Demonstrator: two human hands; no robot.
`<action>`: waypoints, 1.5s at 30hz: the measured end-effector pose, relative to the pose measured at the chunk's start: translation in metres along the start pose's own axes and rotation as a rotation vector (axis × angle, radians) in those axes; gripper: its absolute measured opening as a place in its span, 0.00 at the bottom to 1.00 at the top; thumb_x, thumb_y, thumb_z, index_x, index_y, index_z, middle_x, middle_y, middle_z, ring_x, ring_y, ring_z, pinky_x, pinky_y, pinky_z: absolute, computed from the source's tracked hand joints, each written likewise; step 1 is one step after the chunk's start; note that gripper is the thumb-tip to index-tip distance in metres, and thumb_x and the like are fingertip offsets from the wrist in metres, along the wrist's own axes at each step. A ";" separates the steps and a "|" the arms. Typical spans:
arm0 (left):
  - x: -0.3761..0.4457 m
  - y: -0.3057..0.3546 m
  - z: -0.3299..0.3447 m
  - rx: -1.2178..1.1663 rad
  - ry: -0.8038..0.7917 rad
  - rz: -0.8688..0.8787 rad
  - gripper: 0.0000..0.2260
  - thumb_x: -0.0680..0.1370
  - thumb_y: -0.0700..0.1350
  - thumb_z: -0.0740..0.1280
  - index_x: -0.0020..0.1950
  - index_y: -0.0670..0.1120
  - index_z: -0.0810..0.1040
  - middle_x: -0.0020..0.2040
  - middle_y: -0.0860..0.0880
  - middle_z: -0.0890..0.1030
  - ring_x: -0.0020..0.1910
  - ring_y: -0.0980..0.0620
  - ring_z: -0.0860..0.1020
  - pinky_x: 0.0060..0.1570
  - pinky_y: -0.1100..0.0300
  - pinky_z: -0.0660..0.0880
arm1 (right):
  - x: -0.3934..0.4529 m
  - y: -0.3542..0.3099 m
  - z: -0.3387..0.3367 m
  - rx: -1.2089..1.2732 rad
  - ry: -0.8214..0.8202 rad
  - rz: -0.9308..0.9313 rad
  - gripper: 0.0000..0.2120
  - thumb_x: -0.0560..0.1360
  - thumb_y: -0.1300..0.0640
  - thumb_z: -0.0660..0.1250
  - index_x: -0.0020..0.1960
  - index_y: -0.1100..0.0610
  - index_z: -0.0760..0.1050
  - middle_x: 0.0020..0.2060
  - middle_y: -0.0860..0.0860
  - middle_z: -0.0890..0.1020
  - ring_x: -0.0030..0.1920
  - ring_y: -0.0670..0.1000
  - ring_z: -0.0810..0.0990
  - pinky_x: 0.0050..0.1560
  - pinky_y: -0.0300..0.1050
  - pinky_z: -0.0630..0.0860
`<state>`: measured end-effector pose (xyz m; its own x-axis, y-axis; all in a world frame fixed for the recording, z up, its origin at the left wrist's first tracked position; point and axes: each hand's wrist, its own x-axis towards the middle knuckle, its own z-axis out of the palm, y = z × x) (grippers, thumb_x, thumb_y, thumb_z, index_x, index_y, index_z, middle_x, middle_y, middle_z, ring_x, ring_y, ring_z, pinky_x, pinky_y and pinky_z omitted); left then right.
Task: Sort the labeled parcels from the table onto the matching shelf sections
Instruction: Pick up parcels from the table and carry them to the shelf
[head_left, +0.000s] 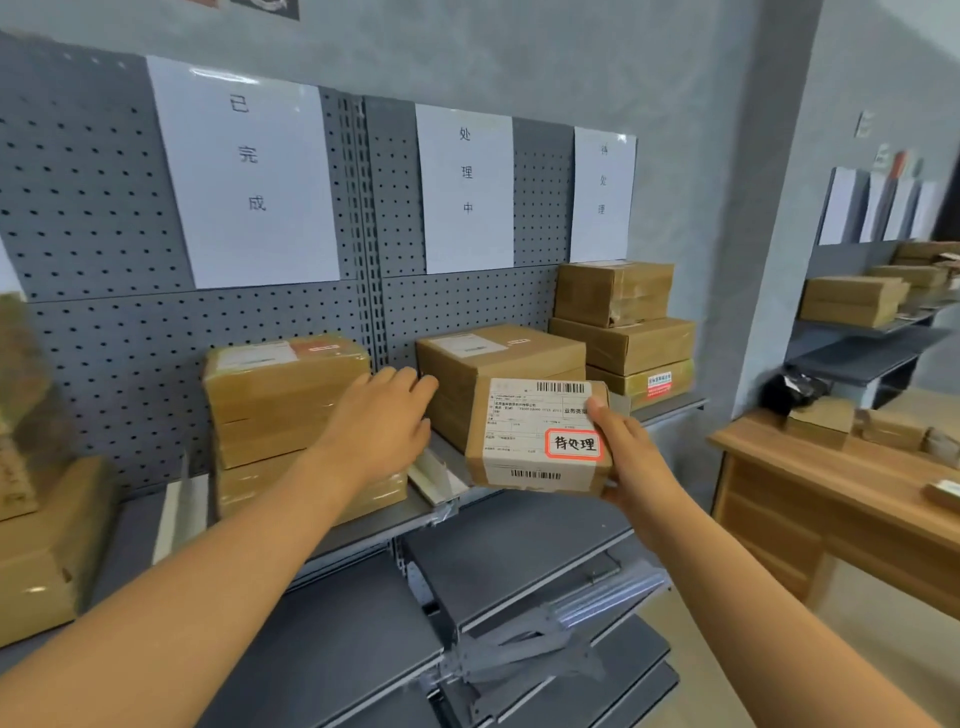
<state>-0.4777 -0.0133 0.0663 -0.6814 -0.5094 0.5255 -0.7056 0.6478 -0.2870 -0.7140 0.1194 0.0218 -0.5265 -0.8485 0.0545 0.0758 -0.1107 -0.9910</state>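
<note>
Before the grey perforated metal shelf unit stacked with brown cardboard boxes, the left hand reaches forward open and empty, while the right hand grips a small brown labelled cardboard parcel in mid-air.

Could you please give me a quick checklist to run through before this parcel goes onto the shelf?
1. Right hand grips the parcel: ok.
2. Parcel's red-framed sticker legible, 待处理: ok.
3. Matching sign found, rightmost section: ok.
4. Parcel already at that section: not ok, it is in front of the middle section.
5. Stack there three high, stable for a fourth: cannot tell.
6. Left hand empty: ok.
</note>
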 end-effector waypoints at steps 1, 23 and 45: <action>0.014 0.000 0.010 0.005 0.002 0.001 0.19 0.80 0.51 0.61 0.70 0.47 0.70 0.59 0.48 0.77 0.59 0.47 0.75 0.57 0.51 0.72 | 0.017 0.001 -0.004 -0.006 -0.002 -0.005 0.26 0.76 0.37 0.65 0.68 0.52 0.70 0.48 0.50 0.87 0.49 0.51 0.87 0.50 0.54 0.83; 0.254 0.049 0.117 0.053 -0.017 -0.093 0.19 0.80 0.52 0.61 0.69 0.49 0.70 0.61 0.49 0.77 0.60 0.48 0.74 0.59 0.52 0.71 | 0.278 -0.024 -0.100 -0.011 -0.160 -0.029 0.23 0.75 0.38 0.67 0.63 0.51 0.71 0.46 0.49 0.88 0.47 0.51 0.87 0.46 0.53 0.85; 0.413 0.149 0.171 0.130 -0.022 -0.306 0.19 0.81 0.50 0.59 0.72 0.48 0.69 0.61 0.47 0.77 0.59 0.45 0.75 0.57 0.50 0.72 | 0.476 -0.040 -0.262 -0.061 -0.371 -0.017 0.23 0.77 0.37 0.63 0.64 0.51 0.75 0.49 0.51 0.87 0.49 0.52 0.87 0.44 0.49 0.82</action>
<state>-0.8974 -0.2241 0.1034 -0.4371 -0.6821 0.5863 -0.8961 0.3861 -0.2189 -1.1892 -0.1444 0.0555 -0.1838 -0.9778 0.1011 0.0135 -0.1053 -0.9943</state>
